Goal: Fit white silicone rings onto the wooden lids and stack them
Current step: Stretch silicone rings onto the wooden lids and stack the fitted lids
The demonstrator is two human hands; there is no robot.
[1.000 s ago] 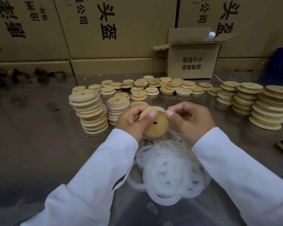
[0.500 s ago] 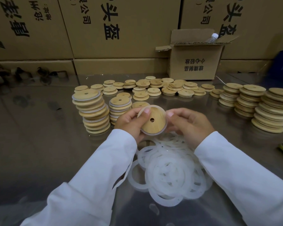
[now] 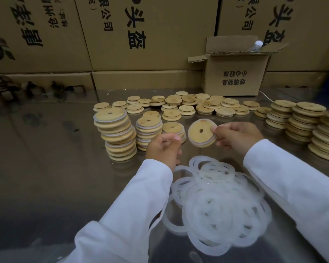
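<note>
Brown printed cardboard cartons [image 3: 150, 35]: piled as a wall behind the desk, probably stock kept out of the working area.
Reflective grey metal desk [image 3: 46, 168]: carries everything, with supplies set in an arc round the middle, so each lies within reach.
Small open brown cardboard box [image 3: 234, 76]: at the back right, against the cartons, flaps up.
Tall stacks of bare round wooden lids [image 3: 308, 126]: on the right, no white edge showing; likely the waiting supply.
Heap of white translucent silicone rings [image 3: 220, 205]: loose and overlapping at the near middle, just below both grips, handy for the next pick.
Stacks of ringed wooden lids [image 3: 118, 135]: on the left, white bands between the discs; the tallest leans a little, the shortest sits just beside the left grip and looks like the next landing place.
Scattered low piles of wooden lids [image 3: 188, 105]: across the back middle, in ones and twos.
Right grip [image 3: 237, 137]: pinches the held lid at its right edge only, leaving face and ring open to a check.
Left grip [image 3: 162, 149]: apart from the lid, fingers loosely curled, nothing seen in it.
Round wooden lid with a centre hole [image 3: 200, 132]: held above the desk, tilted toward the camera, white ring round its rim and seemingly seated; ready for stacking, by the look of it.
Clear plastic bottle [image 3: 255, 46]: pokes out of the open box, parked away from the work.
</note>
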